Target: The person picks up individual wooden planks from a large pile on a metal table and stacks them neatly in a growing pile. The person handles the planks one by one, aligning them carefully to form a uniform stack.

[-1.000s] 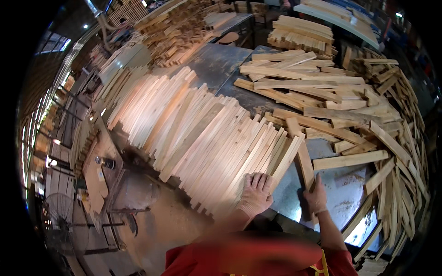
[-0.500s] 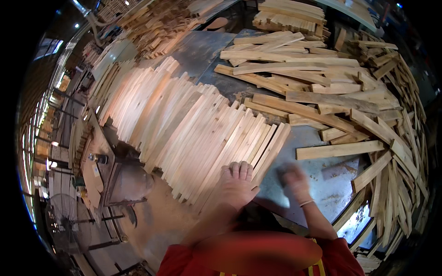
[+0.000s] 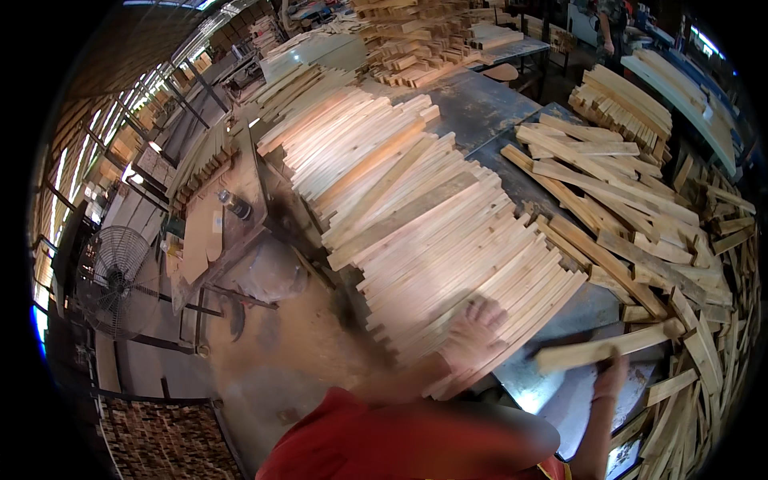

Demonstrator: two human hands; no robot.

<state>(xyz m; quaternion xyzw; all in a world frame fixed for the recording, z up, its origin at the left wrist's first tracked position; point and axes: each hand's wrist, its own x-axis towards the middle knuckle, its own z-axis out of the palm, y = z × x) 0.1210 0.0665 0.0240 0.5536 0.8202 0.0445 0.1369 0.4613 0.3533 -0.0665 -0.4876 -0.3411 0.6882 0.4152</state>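
Fingers (image 3: pixel 486 308) of your left hand (image 3: pixel 470 333) lie outstretched, slightly blurred, upon the row of strips (image 3: pixel 436 252). Those of your right hand (image 3: pixel 612 376) are clamped on a stick (image 3: pixel 588 350) near its middle, over the tabletop (image 3: pixel 572 396). Right of the row spreads a heap (image 3: pixel 652 260); far left stands a fan (image 3: pixel 118 276).

A wire-caged fan (image 3: pixel 117 276) stands at left near a wooden side table (image 3: pixel 250 178) bearing a small dark canister (image 3: pixel 236 206); a person (image 3: pixel 606 38) stands far right.
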